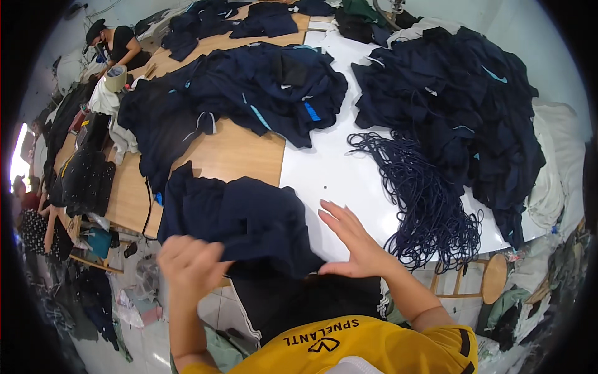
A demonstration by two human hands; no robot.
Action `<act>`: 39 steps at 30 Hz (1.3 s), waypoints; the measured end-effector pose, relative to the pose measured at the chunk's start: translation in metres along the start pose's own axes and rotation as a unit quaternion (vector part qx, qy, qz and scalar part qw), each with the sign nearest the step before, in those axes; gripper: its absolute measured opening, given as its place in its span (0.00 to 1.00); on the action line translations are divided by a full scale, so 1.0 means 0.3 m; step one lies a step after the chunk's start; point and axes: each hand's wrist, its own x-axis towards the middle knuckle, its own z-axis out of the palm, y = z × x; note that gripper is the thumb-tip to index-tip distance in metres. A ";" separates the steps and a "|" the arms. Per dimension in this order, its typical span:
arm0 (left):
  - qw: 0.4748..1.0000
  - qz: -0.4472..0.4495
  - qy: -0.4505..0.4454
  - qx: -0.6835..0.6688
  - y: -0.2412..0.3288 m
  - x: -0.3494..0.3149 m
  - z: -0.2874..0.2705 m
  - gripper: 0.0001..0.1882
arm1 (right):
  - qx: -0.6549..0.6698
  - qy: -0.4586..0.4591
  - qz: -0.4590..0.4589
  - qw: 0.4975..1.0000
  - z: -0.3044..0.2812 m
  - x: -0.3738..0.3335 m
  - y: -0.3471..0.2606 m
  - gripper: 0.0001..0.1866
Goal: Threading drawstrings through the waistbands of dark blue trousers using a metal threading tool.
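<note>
A dark navy garment [249, 209] lies bunched at the near side of the table, its front edge hanging over toward my lap. My left hand [189, 265] is closed at the garment's near left edge, fingers curled and slightly blurred, the thumb against the cloth. At the near right corner, my right hand [350, 243] is open with fingers spread upward. Its thumb meets the fabric's corner, while the other fingers stand apart from it.
More navy garments [249, 93] spread across the table's far middle. To the right sit a tall navy heap [448, 112] and a tangle of navy cords [417, 199]. A tape roll [116, 78] stands far left, near another person [121, 47]. A wooden stool [494, 278] is low right.
</note>
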 end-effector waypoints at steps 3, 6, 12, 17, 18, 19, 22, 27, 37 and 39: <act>0.992 0.072 -0.030 -0.103 0.137 0.119 0.123 0.12 | 0.121 0.062 -0.157 0.978 -0.072 0.089 -0.120 0.47; 0.983 0.026 -0.026 -0.180 0.205 0.121 0.238 0.12 | 0.110 -0.002 -0.018 0.994 -0.087 0.091 -0.141 0.27; 0.862 -0.117 -0.318 -0.377 0.170 -0.093 0.299 0.17 | 0.168 0.009 0.209 0.963 -0.158 -0.058 -0.039 0.10; 0.837 -0.146 -0.281 -0.446 0.226 -0.181 0.316 0.12 | 0.177 -0.101 0.111 0.973 -0.082 -0.032 -0.069 0.18; 0.820 -0.174 -0.248 -0.485 0.233 -0.184 0.318 0.10 | 0.165 -0.102 0.045 0.980 -0.046 -0.021 -0.057 0.18; 0.821 -0.173 -0.249 -0.484 0.239 -0.181 0.319 0.10 | 0.172 -0.139 0.026 0.975 -0.017 -0.012 -0.054 0.20; 0.895 -0.149 -0.193 -0.375 0.270 -0.147 0.309 0.10 | 0.125 -0.154 0.031 0.980 0.052 0.008 -0.096 0.45; 0.911 -0.218 -0.136 -0.322 0.335 -0.167 0.322 0.09 | 0.125 -0.034 0.015 0.991 0.092 0.018 -0.040 0.57; 0.966 -0.115 -0.161 -0.166 0.093 -0.103 0.119 0.15 | -0.172 -0.150 0.205 0.952 -0.040 -0.143 0.163 0.62; 0.968 -0.076 -0.188 -0.145 0.108 -0.051 0.142 0.16 | 0.019 -0.087 0.021 0.996 -0.051 -0.090 0.051 0.59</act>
